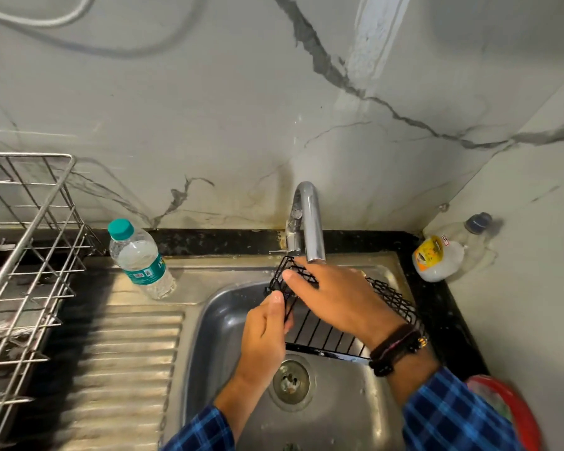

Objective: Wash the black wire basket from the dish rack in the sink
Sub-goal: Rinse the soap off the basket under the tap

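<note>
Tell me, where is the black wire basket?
Head view, right of centre: the black wire basket is over the sink under the faucet, left hand gripping its left end, right hand across it.

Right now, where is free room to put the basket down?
The ribbed drainboard is bare, between dish rack and sink basin, before the water bottle. Crowded: the basin, with the black wire basket; the right corner, with a yellow-labelled bottle.

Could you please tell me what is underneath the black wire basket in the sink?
Beneath the black wire basket shows the steel sink basin through its bars, with the drain nearer. The right hand covers the basket's far part, hiding what lies below.
</note>
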